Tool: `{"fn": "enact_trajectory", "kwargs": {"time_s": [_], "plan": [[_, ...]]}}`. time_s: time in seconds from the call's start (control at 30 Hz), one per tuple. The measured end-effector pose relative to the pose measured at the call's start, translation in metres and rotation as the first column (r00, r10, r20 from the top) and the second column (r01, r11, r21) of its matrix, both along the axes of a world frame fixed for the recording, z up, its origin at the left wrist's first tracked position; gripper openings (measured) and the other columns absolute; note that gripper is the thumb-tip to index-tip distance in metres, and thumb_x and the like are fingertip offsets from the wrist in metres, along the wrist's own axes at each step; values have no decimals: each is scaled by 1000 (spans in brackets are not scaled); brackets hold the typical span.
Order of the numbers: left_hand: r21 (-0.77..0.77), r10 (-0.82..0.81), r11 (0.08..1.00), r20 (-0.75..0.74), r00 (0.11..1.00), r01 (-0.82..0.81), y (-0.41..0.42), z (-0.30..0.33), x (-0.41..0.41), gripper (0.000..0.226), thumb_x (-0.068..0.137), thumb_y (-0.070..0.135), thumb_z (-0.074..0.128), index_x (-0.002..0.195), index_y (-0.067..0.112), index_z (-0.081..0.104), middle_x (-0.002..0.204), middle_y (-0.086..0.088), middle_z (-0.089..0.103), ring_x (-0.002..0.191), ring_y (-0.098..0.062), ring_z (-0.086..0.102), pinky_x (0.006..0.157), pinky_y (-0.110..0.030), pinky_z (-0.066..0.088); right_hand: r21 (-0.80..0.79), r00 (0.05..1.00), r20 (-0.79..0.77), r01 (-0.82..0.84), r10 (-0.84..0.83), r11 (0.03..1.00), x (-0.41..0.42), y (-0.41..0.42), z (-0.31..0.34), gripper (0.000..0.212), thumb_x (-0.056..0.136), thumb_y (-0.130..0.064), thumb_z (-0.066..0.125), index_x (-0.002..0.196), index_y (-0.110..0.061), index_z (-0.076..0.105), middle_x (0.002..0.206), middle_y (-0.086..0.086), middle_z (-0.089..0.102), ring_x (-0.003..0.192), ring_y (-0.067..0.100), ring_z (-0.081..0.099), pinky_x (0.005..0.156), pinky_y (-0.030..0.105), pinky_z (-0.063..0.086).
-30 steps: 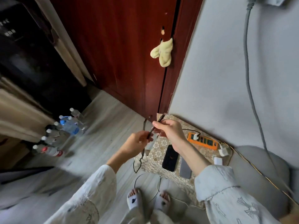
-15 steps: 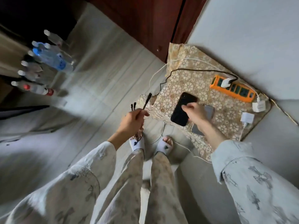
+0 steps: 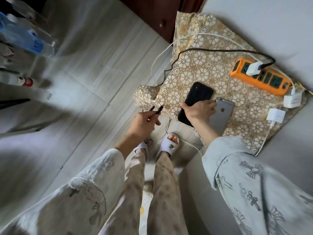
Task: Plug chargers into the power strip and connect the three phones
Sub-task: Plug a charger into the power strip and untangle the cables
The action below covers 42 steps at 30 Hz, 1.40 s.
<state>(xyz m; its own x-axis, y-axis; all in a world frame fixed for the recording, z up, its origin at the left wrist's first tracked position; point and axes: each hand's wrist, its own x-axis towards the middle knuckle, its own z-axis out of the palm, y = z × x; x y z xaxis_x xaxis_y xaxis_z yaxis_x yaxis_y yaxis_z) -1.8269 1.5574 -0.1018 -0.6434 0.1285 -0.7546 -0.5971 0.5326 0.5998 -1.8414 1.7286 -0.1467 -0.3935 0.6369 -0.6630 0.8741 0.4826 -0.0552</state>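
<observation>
An orange power strip [image 3: 264, 77] lies at the far right of a flower-patterned cloth [image 3: 199, 65]. One white charger [image 3: 253, 70] is plugged into it, and a black cable [image 3: 203, 51] runs from that charger to my left hand [image 3: 144, 123], which grips the cable's dark plug ends. My right hand [image 3: 198, 110] grips a black phone [image 3: 197, 97] at the cloth's near edge. A grey phone [image 3: 220, 114] lies face down beside it, partly under my wrist. Two more white chargers [image 3: 292, 101] [image 3: 275, 115] lie loose on the cloth by the strip's end.
White cables [image 3: 159, 65] trail off the cloth onto the pale wooden floor and past my slippered feet [image 3: 169, 145]. Several plastic water bottles [image 3: 25, 39] stand at the far left. A dark red door [image 3: 162, 12] and a grey wall border the cloth.
The view tilted down from the door to the floor. My right hand dropped from the cable to the black phone and closed round it. My left hand kept the cable ends.
</observation>
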Motion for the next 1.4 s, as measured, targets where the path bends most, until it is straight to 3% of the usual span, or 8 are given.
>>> {"fn": "enact_trajectory", "kwargs": {"time_s": [0.13,0.27,0.4,0.47,0.57,0.87,1.17,1.4], "plan": [[-36,17,999,-51,999,-19,11,4,-1,22,90,10,47,102,12,65,65,-1,60,51,-25,46,60,-33,44,-9,1000,23,19,-18,1000,-5,0,1,107,71,-47,71,138,11,11,144,24,21,130,36,25,99,45,37],[-129,-10,992,-155,988,-11,12,8,-1,18,89,20,55,96,15,70,63,-9,54,57,-30,48,57,-29,43,-119,977,-66,196,-205,973,2,1,3,108,64,-42,76,138,6,15,140,22,27,128,37,32,102,47,39],[-104,-35,994,-169,985,18,8,12,-3,18,88,22,56,99,20,70,55,2,53,42,-5,46,46,-9,33,-577,662,91,644,-744,503,3,7,24,50,62,-33,75,103,-13,53,100,10,57,85,20,57,63,37,53],[-112,-63,993,-190,980,42,6,15,-3,21,87,21,56,104,23,69,52,8,49,41,-6,47,45,-8,32,-678,538,192,677,-820,286,2,10,31,35,64,-30,74,89,-15,55,91,11,59,84,23,57,65,42,53],[-137,-103,988,-263,959,68,6,21,-1,23,87,18,56,106,22,69,58,-1,48,65,-22,46,50,-22,32,-737,491,239,654,-838,173,-2,8,39,31,67,-29,73,84,-12,55,84,13,57,81,26,56,70,48,51],[-91,-65,995,-323,944,37,8,31,0,21,88,17,54,102,20,70,47,12,41,41,-11,38,45,-14,27,-764,502,234,625,-833,162,-5,-7,55,31,66,-28,75,83,-11,55,85,14,57,83,27,56,65,46,53],[-335,-277,934,-472,837,120,3,34,16,22,91,24,47,103,20,65,77,-7,61,76,-33,57,78,-40,44,-760,497,196,622,-845,189,5,-21,55,28,68,-30,71,84,-13,55,87,10,59,84,23,56,72,44,53],[-372,-380,903,-455,805,216,-6,37,13,23,91,26,47,103,21,65,90,-8,70,88,-33,61,83,-39,40,-762,527,176,608,-832,224,11,-26,59,28,68,-32,72,83,-14,56,87,9,60,84,22,58,73,43,53]]}}
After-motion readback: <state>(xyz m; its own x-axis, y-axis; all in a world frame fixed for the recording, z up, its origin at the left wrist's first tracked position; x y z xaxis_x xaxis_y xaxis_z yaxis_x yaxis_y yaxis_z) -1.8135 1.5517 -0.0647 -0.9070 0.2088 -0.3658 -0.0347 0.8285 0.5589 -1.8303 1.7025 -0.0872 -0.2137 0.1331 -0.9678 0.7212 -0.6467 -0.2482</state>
